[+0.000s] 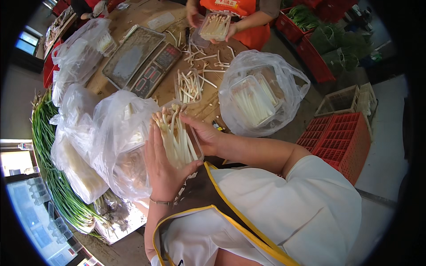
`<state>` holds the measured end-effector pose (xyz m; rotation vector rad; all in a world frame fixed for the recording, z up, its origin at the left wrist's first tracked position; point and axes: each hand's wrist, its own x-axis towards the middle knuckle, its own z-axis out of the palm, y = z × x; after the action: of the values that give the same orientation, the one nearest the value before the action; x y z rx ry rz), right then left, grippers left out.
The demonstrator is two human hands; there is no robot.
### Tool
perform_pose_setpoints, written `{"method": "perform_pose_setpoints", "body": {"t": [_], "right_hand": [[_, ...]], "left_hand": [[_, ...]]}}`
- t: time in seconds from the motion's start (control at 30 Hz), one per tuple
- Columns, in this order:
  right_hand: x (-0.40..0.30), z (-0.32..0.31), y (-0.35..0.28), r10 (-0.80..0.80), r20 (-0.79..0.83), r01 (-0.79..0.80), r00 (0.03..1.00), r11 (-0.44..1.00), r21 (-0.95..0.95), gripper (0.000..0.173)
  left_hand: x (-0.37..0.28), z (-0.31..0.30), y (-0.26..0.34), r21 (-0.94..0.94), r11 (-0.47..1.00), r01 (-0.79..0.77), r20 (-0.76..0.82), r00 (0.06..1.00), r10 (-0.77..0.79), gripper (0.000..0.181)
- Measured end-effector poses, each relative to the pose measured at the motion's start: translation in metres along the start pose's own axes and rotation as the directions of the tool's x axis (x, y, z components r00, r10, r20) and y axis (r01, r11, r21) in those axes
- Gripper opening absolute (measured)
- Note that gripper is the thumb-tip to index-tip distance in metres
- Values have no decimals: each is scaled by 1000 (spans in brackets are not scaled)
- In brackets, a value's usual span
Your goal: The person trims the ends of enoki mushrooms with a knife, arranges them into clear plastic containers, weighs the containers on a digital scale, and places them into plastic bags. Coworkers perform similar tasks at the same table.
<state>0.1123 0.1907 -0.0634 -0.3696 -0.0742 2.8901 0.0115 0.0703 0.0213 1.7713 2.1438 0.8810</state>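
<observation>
A clear plastic tray of white vegetable stalks (179, 143) is between my two hands at the table's near edge. My left hand (163, 163) grips its left side, with the fingers along the stalk ends and the thumb at the near end. My right hand (203, 133) holds its right side, thumb by the top of the stalks. Just beyond lies another clear tray of short cut stalks (189, 85). Right of it, an open clear plastic bag (263, 93) contains filled trays. Bulky plastic bags (123, 143) of packed stalks stand close to my left hand.
A digital scale (149, 73) with a metal pan stands on the wooden table (209, 109), beside loose stalks (206, 63). Across it, a person in an orange apron holds a filled tray (215, 26). Green onions (56, 159) line the left; red crates (336, 143) stand at right.
</observation>
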Motion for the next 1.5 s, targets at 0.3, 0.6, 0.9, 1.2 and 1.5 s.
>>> {"method": "perform_pose_setpoints", "body": {"t": [0.3,0.6,0.9,1.2,1.5], "right_hand": [[1,2,4,-51,47,50,998,999,7,45],[-3,-4,-6,150,-32,-151,988,987,-54,43],[-9,7,-13,135,-65,-143,989,980,-139,45],[-2,1,-17,97,-64,-103,993,990,-101,48],[-9,6,-20,45,-82,-55,996,990,-127,42]], "left_hand": [[-12,8,-3,-163,984,74,-195,975,-105,77],[-14,15,-28,-494,859,131,-182,951,-249,56],[-2,11,-22,-371,922,115,-189,962,-196,56],[1,18,-27,-673,727,132,-132,947,-294,44],[-8,18,-22,-204,963,177,-385,890,-245,45]]}}
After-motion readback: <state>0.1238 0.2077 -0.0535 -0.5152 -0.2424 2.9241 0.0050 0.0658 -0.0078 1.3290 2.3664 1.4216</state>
